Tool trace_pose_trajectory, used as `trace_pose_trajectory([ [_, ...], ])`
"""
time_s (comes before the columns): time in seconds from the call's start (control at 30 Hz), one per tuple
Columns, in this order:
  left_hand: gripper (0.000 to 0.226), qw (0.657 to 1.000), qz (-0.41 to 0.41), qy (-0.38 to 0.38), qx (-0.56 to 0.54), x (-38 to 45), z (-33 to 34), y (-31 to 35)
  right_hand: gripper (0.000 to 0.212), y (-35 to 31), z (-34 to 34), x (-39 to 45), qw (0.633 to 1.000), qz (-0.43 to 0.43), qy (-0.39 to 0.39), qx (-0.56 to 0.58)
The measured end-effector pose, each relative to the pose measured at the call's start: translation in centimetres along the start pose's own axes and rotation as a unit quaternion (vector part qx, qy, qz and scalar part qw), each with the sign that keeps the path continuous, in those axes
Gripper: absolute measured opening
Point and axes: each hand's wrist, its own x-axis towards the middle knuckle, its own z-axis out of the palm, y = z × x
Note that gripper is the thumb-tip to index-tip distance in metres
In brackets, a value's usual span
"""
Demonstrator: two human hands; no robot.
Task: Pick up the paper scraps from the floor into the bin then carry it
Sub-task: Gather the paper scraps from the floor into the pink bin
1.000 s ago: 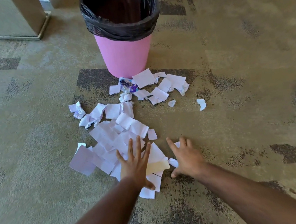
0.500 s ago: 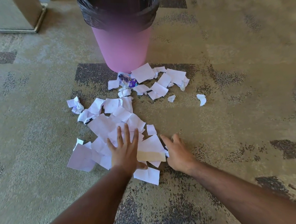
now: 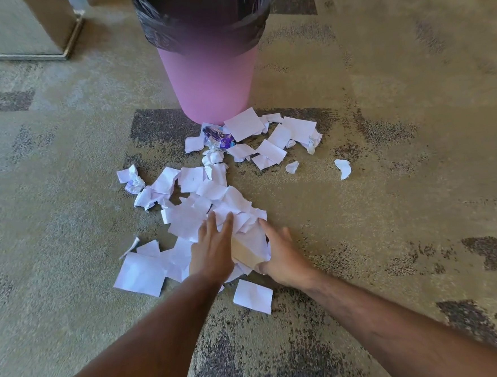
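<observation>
Nearby, bag-lined bin (image 3: 209, 82), contents unseen

One bin (image 3: 210, 82) with one black liner (image 3: 200, 24) is seen. Two hands are counted: the left (image 3: 212, 254) and the right (image 3: 284, 259). White paper scraps (image 3: 184, 219) number several dozen; an exact count cannot be made. One purple-printed wrapper (image 3: 218, 137) is seen among them.
</observation>
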Motion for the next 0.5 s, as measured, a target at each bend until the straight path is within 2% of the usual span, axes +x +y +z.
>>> trace_pose_trajectory([
  [0.2,0.081,0.997,0.030,0.049,-0.044,0.3,-0.2,0.2,0.111,-1.4,0.0,1.2,0.999,-0.004,0.004,0.040],
  [0.33,0.069,0.991,0.038,0.065,-0.106,0.8,-1.1,0.7,0.108,-2.4,-0.2,1.7,0.992,-0.006,-0.006,0.128],
  [0.43,0.047,0.985,0.043,0.064,-0.157,0.8,-2.2,1.9,0.102,-3.2,-0.5,2.1,0.986,0.007,-0.012,0.166],
  [0.5,0.029,0.982,0.052,0.069,-0.170,0.9,-2.8,2.9,0.090,-4.0,-0.7,2.4,0.985,0.015,0.007,0.170],
])
